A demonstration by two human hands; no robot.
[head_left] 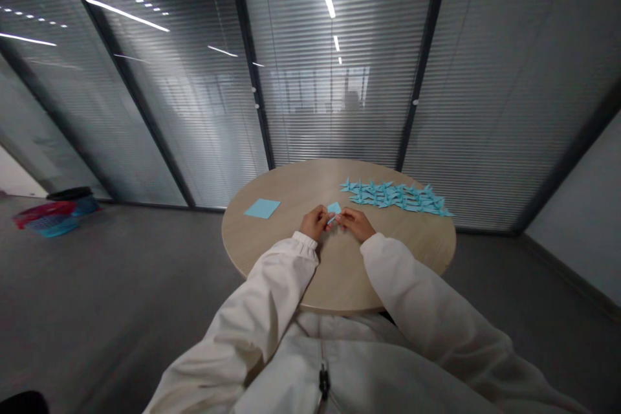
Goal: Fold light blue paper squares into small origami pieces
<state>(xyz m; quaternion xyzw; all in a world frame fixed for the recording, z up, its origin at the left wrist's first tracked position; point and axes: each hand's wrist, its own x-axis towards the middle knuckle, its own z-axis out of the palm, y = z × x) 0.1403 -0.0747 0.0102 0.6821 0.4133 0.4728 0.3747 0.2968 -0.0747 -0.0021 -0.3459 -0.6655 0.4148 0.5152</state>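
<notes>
Between my two hands, over the middle of the round table [334, 284], is a small piece of folded blue origami paper [334, 207]. My left hand [315, 222] pinches its left side, fingers closed. On the other side my right hand [356, 223] grips the paper's right edge with thumb and fingertips. The paper's lower part is partly hidden by the fingers. To the left lies a flat blue paper sheet [262, 208]. Several folded blue paper cranes [395, 195] stand close together in rows at the table's right rear.
Glass partition walls with blinds [334, 123] rise just behind the table. On the floor at far left are a blue basket with a red liner [51, 217] and a dark-rimmed bin [77, 199]. A pale wall [582, 226] stands at right.
</notes>
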